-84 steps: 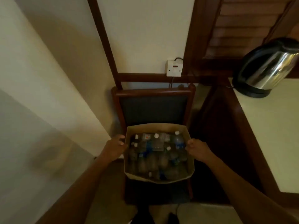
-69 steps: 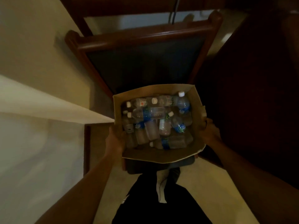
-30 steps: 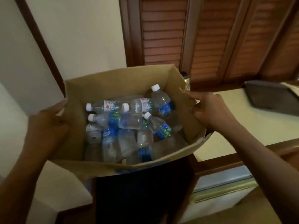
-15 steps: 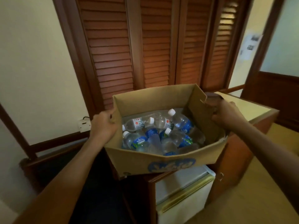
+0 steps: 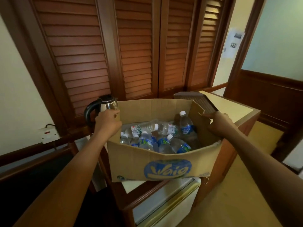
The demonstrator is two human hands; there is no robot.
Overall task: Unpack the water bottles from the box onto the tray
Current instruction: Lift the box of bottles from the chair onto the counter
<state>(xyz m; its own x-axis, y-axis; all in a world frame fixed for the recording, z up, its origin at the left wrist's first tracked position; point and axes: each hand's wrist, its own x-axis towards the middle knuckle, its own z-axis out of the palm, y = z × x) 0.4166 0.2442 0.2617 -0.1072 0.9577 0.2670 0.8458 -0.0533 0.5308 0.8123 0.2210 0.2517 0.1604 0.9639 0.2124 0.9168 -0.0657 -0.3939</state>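
Note:
An open cardboard box with a blue logo sits at the front of a cream-topped wooden cabinet. Several clear water bottles with white caps and blue or green labels lie jumbled inside it. My left hand grips the box's left wall near the top edge. My right hand grips the right wall by its torn rim. A dark brown tray lies on the cabinet top behind the box, mostly hidden by it.
A steel kettle with a black handle stands just left of the box, behind my left hand. Louvred wooden doors fill the wall behind. A small fridge sits under the cabinet top. A wall socket is at left.
I lifted the box off the chair seat, turned right with it and brought it down onto the cabinet top. Both hands have kept their hold on its sides.

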